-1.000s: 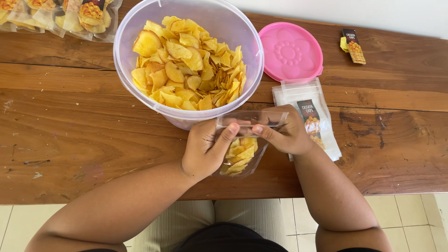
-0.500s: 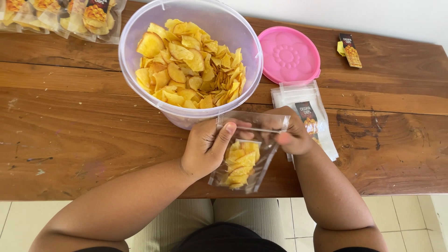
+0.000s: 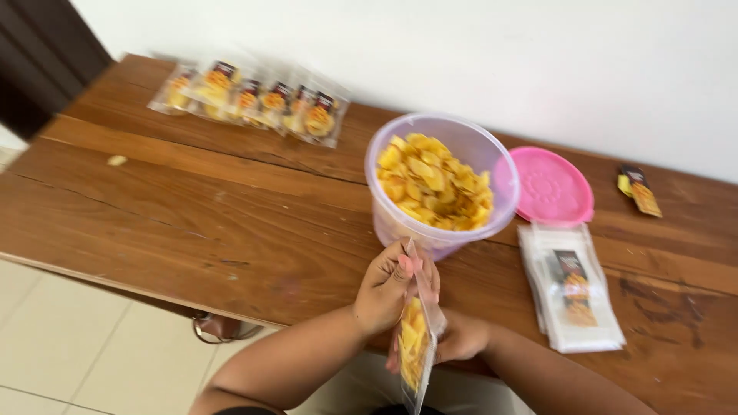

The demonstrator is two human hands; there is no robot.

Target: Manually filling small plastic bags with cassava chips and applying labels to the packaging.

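Head view shows my pouch of chips, flat-on a second ago, now turned edge-on and upright just in front of the tub, my left hand pinching its top and my right hand gripping its lower side, filling evidently finished.

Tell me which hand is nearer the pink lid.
Right. The right hand sits below the pink lid; the left hand is farther left, past the pouch.

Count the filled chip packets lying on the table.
About 6, in an overlapping row of filled packets at the far left of the table; overlap may hide more. Another sits in the hands.
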